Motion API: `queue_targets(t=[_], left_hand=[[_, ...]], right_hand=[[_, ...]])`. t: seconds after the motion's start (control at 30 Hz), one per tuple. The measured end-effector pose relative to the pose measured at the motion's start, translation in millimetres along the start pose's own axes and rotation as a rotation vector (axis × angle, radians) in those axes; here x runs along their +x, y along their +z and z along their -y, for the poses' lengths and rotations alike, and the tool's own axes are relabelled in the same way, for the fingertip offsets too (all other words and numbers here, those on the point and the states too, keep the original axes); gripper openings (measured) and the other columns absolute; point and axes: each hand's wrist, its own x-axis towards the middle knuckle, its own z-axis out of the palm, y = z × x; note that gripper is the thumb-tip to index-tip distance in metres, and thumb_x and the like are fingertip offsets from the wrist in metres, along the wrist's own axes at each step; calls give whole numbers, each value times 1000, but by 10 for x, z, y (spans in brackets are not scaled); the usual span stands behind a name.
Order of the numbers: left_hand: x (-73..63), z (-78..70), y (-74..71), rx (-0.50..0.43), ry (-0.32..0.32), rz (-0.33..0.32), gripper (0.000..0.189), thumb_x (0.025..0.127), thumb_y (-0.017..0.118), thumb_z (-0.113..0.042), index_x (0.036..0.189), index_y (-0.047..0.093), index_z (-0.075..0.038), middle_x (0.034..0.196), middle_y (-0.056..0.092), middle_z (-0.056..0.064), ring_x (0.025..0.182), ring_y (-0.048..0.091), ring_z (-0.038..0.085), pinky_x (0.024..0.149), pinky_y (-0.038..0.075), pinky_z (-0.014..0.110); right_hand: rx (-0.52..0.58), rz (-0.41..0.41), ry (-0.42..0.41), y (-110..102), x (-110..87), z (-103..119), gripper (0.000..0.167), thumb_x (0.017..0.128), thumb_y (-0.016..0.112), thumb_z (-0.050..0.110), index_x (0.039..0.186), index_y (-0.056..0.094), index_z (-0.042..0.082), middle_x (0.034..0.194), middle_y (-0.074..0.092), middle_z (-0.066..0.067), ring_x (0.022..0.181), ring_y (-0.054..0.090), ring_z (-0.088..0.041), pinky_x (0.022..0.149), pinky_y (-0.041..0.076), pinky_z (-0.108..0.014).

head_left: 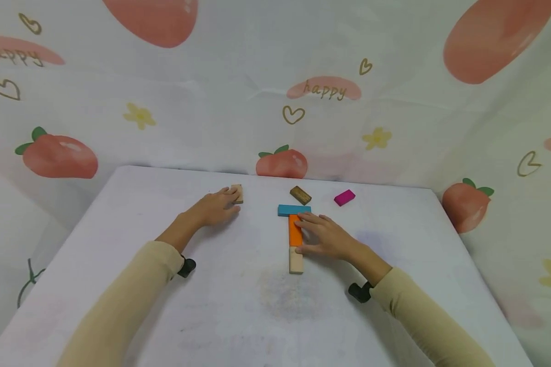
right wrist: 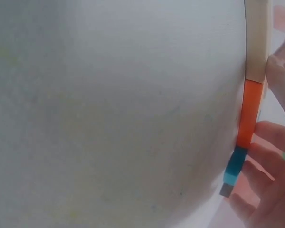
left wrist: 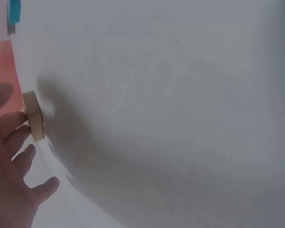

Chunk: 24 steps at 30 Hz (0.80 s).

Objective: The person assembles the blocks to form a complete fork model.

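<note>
In the head view, my left hand reaches a plain wooden block near the far edge. Its fingertips lie at that block in the left wrist view, the fingers loosely extended and the smaller ones spread apart. My right hand lies along the right side of a T-shaped layout of blocks. A blue block forms the crossbar; an orange block and a plain wooden block form the stem. Fingertips touch the orange block, and the thumb is at the plain wooden block.
Behind the blue block lies a brown wooden block, turned at an angle. A magenta block lies farther right. The white table ends against a fruit-printed cloth at the back.
</note>
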Motion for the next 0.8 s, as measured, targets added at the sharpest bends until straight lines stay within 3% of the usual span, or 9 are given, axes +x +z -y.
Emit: queue_targets(t=[0.23, 0.5, 0.8], left_hand=[[-21, 49, -45, 107, 14, -32, 53, 103, 47, -22, 150, 40, -1, 156, 35, 18, 147, 25, 39, 110, 29, 64], [-21, 28, -5, 72, -17, 34, 67, 102, 46, -46, 155, 33, -8, 162, 25, 15, 150, 16, 37, 114, 15, 67], [8, -104, 102, 115, -47, 41, 73, 102, 35, -58, 159, 24, -14, 166, 14, 10, 152, 9, 32, 111, 2, 73]], right_hand=[[-7, -7, -12, 1, 9, -1, 75, 88, 69, 53, 147, 50, 11, 155, 41, -12, 145, 34, -31, 116, 23, -56], [7, -4, -15, -6, 13, 9, 75, 88, 70, 52, 147, 50, 10, 156, 40, -13, 145, 33, -32, 116, 23, -57], [14, -6, -11, -1, 2, 3, 76, 88, 69, 52, 148, 49, 10, 156, 40, -12, 145, 33, -33, 115, 25, -58]])
